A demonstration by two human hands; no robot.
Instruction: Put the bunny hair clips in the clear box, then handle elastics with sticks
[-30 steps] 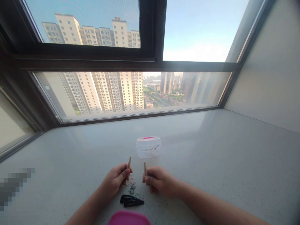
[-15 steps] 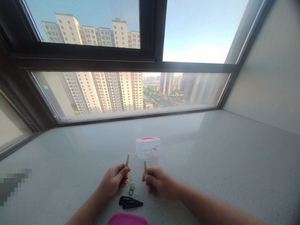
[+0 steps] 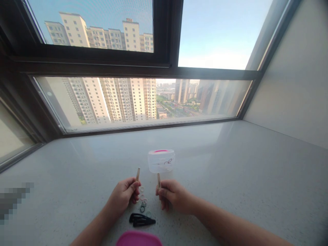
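Clock centred on the gap between the hands, 12 towards the window (image 3: pixel 153 99). Left hand (image 3: pixel 125 192) is sitting at 9, right hand (image 3: pixel 173 195) at 3, the two staying well apart. Left thumb and fingers are pinching closed on the left peg (image 3: pixel 137 175), light brown; its free end is sticking up and leaning towards 1. Right thumb and fingers are also pinching closed, on the right peg (image 3: pixel 159 180); that one is standing nearly upright, free end aiming at 12. Can't tell if either hand is touching the sill (image 3: pixel 230 171).

Clear box (image 3: pixel 156 165) is standing on the sill at about 1, beyond both pegs, pink handle (image 3: pixel 161 150) on top. A dark loop (image 3: pixel 168 162) is showing at its front; can't tell whether inside or outside.

Pale rings (image 3: pixel 145 200) are lying at 7, near the left fingers. Dark rings (image 3: pixel 142 208) are lying just beyond them towards 6. Black clips (image 3: pixel 142 221) are lying further out, between 6 and 7, overlapping, narrow ends pointing at 3. Pink piece (image 3: pixel 139 238) is sitting at 6, the bottom frame edge cutting it off.
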